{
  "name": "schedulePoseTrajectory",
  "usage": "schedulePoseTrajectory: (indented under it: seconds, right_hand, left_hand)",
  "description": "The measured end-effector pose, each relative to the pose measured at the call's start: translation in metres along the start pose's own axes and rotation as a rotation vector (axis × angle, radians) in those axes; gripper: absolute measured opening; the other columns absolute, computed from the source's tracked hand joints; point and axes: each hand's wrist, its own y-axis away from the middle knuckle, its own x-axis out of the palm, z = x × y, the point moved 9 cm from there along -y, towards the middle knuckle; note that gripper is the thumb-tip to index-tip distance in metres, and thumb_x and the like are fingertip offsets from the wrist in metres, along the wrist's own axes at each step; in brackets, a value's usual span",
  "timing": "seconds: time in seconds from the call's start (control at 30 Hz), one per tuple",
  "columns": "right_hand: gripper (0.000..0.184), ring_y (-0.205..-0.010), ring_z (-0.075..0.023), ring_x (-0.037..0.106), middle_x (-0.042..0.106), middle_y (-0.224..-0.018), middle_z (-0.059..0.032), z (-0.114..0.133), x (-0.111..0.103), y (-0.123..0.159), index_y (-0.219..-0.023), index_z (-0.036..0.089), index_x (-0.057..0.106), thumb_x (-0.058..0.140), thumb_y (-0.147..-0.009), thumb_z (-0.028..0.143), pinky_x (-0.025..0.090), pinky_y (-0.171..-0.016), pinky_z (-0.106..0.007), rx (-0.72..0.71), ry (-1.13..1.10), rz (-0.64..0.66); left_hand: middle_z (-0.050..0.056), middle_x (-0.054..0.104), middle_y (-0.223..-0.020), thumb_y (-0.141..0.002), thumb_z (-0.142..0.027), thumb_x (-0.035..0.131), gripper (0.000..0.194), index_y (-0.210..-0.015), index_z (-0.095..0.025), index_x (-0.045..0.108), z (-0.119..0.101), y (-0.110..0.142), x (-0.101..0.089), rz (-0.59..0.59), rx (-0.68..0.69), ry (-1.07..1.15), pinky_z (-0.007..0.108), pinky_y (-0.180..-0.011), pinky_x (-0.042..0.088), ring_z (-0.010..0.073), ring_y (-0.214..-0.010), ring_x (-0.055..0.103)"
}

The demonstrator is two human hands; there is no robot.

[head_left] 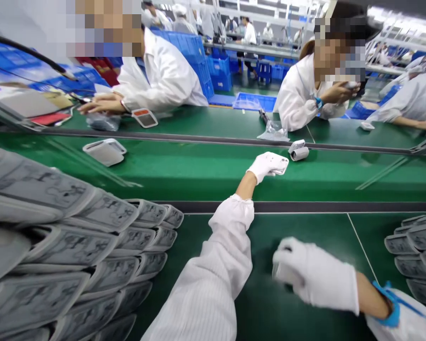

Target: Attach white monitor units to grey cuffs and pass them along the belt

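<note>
My left hand (264, 166), in a white glove, reaches far out over the green belt (199, 170) and is closed around a white device (279, 164). Just beyond it a rolled grey cuff (298, 150) lies on the belt. My right hand (314, 274), also gloved, hovers low over the near green table (270, 312) with its fingers curled round a small grey-white object that is blurred by motion. Stacks of folded grey cuffs (74, 246) fill the near left, and a second cuff stack (417, 251) sits at the near right.
Another white device (105, 151) lies on the belt to the left. Across the belt two people in white coats work at the far table, with a small device (145, 117), plastic bags (274, 130) and blue crates (255, 101) around them.
</note>
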Motion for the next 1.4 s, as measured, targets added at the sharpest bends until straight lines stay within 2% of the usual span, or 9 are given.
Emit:
schedulePoseTrajectory:
  seconds: [0.13,0.27,0.5,0.63,0.8,1.0,1.17,1.3,1.4]
  right_hand:
    - [0.070,-0.139,-0.0294,0.053,0.046,-0.154,-0.0111,-0.048,-0.143,-0.011,-0.156,0.030,0.035,0.067,-0.094,0.032,0.046,-0.118,-0.045,0.012,-0.229,-0.671]
    - [0.065,-0.148,-0.0347,0.042,0.041,-0.155,-0.0155,-0.073,-0.213,-0.036,-0.155,0.025,0.039,0.063,-0.098,0.043,0.037,-0.125,-0.054,0.024,-0.142,-0.931]
    - [0.075,-0.149,-0.0348,0.041,0.036,-0.153,-0.0173,-0.059,-0.209,-0.041,-0.151,0.023,0.036,0.075,-0.088,0.029,0.035,-0.127,-0.053,-0.128,0.079,-0.802]
    - [0.066,-0.137,-0.0309,0.054,0.047,-0.145,-0.0154,-0.053,-0.215,-0.029,-0.145,0.022,0.038,0.073,-0.091,0.034,0.046,-0.119,-0.048,-0.206,-0.008,-0.770]
    - [0.071,-0.121,-0.0273,0.065,0.056,-0.141,-0.0108,-0.053,-0.231,-0.023,-0.140,0.023,0.047,0.084,-0.080,0.028,0.057,-0.105,-0.039,-0.163,-0.067,-0.875]
    - [0.048,-0.129,-0.0307,0.064,0.063,-0.140,-0.0104,-0.040,-0.237,-0.004,-0.133,0.023,0.058,0.072,-0.087,0.023,0.053,-0.112,-0.044,-0.213,0.112,-0.887]
    - [0.074,-0.136,-0.0393,0.059,0.059,-0.146,-0.0143,-0.047,-0.253,0.026,-0.137,0.021,0.057,0.089,-0.074,0.040,0.051,-0.114,-0.053,-0.097,0.038,-1.061]
    - [0.106,-0.142,-0.0412,0.054,0.055,-0.153,-0.0162,-0.060,-0.249,0.013,-0.148,0.020,0.051,0.082,-0.068,0.082,0.051,-0.115,-0.053,-0.202,-0.255,-1.036]
    - [0.113,-0.154,-0.0399,0.041,0.042,-0.166,-0.0124,-0.068,-0.245,-0.002,-0.158,0.025,0.043,0.074,-0.070,0.089,0.044,-0.122,-0.054,-0.252,-0.391,-0.993]
  left_hand:
    - [0.013,0.073,-0.124,-0.083,-0.035,0.085,0.046,-0.120,-0.017,0.065,-0.044,0.013,0.014,0.043,0.140,0.140,0.033,-0.082,0.062,0.0206,-0.098,0.075]
    - [0.014,0.070,-0.135,-0.099,-0.048,0.064,0.043,-0.133,-0.023,0.059,-0.080,0.042,0.057,0.210,0.213,0.302,0.044,-0.080,0.066,0.0263,-0.103,0.075]
    - [0.012,0.073,-0.105,-0.102,-0.051,0.055,0.037,-0.122,-0.020,0.061,-0.078,0.060,0.073,0.376,-0.139,0.409,0.043,-0.067,0.067,0.0272,-0.087,0.075]
    - [0.007,0.068,-0.104,-0.095,-0.035,0.068,0.025,-0.114,-0.021,0.058,-0.092,0.071,0.068,0.400,-0.057,0.306,0.033,-0.053,0.063,0.0214,-0.075,0.070]
    - [0.008,0.061,-0.134,-0.094,-0.033,0.068,0.045,-0.136,-0.030,0.053,-0.109,0.084,0.066,0.367,0.053,0.287,0.035,-0.055,0.063,0.0196,-0.079,0.071]
    - [0.011,0.069,-0.103,-0.087,-0.027,0.070,0.046,-0.130,-0.020,0.055,-0.106,0.087,0.066,0.462,-0.020,0.272,0.029,-0.047,0.054,0.0208,-0.067,0.068]
    - [0.007,0.067,-0.092,-0.095,-0.034,0.065,0.035,-0.124,-0.023,0.050,-0.115,0.083,0.056,0.235,0.076,0.366,0.027,-0.052,0.055,0.0199,-0.069,0.068]
    - [0.006,0.068,-0.116,-0.095,-0.051,0.070,0.058,-0.143,-0.035,0.041,-0.130,0.103,0.063,0.047,0.337,0.301,0.029,-0.062,0.062,0.0206,-0.087,0.072]
    - [0.004,0.064,-0.139,-0.093,-0.061,0.069,0.065,-0.149,-0.042,0.042,-0.136,0.119,0.075,0.026,0.420,0.258,0.031,-0.080,0.065,0.0244,-0.117,0.069]
